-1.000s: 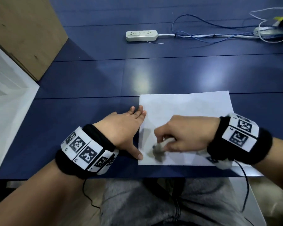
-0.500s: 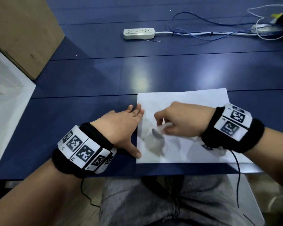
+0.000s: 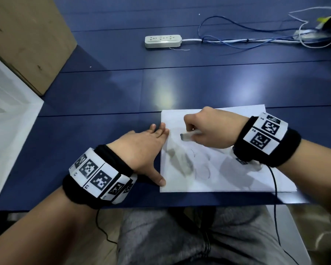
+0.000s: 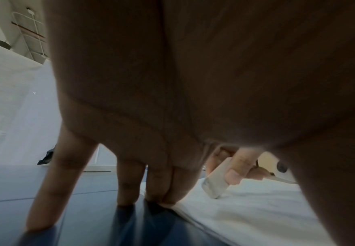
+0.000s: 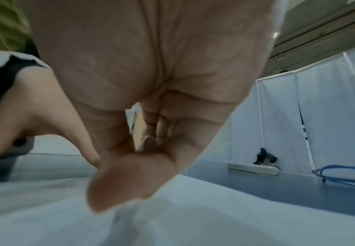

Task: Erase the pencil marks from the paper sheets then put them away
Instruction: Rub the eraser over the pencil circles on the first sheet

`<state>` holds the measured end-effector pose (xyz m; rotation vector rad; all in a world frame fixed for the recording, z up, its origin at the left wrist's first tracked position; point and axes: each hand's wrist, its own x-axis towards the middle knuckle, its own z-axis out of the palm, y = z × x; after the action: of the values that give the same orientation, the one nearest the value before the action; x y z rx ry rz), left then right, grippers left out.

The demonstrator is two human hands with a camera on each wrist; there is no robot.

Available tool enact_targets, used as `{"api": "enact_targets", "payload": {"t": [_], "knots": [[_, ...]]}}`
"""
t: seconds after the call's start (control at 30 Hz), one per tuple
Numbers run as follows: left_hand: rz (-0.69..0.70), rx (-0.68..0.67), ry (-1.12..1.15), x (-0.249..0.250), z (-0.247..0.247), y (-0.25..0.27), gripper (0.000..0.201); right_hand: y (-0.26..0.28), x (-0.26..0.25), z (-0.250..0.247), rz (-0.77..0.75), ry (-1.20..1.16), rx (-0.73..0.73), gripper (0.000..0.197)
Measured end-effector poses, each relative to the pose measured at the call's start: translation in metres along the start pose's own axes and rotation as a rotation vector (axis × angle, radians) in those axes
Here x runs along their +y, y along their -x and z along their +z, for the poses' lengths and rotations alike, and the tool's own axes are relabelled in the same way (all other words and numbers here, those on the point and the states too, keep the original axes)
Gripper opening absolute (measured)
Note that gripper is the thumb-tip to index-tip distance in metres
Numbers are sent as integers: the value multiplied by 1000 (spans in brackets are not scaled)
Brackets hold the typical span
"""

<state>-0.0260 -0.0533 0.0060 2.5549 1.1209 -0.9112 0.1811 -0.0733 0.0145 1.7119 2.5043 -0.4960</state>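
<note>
**A:** Where's the sheet sitting for you?

**B:** The paper sheet (image 3: 227, 175) lies flat at the near edge of the blue table (image 3: 103, 96), in front of me and a little to the right, long axis running left to right. Faint curved pencil marks (image 3: 203, 169) show on its near-left part. There looks to be a second sheet under it, but I can't be sure.

**A:** And the eraser?

**B:** My right hand (image 3: 212, 131) is clenched around the eraser (image 3: 189, 135), a pale block whose greyed tip points left and down. In the left wrist view a corner of the tip (image 4: 214, 186) touches the paper. It sits on the far-left part of the sheet, so the marks I can see lie nearer to me than the tip. I judge the next strokes should pull toward the near edge.

**A:** What's the left doing?

**B:** My left hand (image 3: 143, 152) is flat and released, grasping nothing. Its fingertips (image 4: 168, 191) press the sheet's left edge, thumb near the near-left corner, pinning it. The right hand is clearly the nearer one to the marks.

**A:** Anything beyond?

**B:** A white power strip (image 3: 162, 41) and cables (image 3: 256, 39) far back, a brown board (image 3: 27, 39) far left, and a white tray (image 3: 6, 131) at left, well apart.
</note>
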Motion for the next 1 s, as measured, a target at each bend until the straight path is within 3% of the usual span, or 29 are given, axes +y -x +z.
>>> {"api": "enact_targets", "payload": {"t": [0.07,0.23,0.4,0.47,0.57,0.63,0.77,0.83,1.0], "knots": [[1,1,-1,0,0,-1,143,4,-4,4,-38,22,13,19],[10,11,-5,-1,2,-2,143,22,-24,12,-179,38,-115,20],[7,11,-8,0,2,-1,143,4,-6,3,10,124,-13,29],[6,10,-5,-1,2,-1,143,9,-11,8,-49,121,-9,23],[8,5,2,-1,3,-2,144,29,-27,16,-222,17,-155,23],[9,6,-2,-2,3,-2,143,33,-31,14,-224,-56,-255,25],[5,14,-4,-1,2,0,142,12,-8,8,-18,28,-35,25],[2,13,0,0,1,0,142,10,-1,6,25,31,7,29],[7,1,0,-1,1,-1,142,40,-31,16,-246,-83,-276,19]]}}
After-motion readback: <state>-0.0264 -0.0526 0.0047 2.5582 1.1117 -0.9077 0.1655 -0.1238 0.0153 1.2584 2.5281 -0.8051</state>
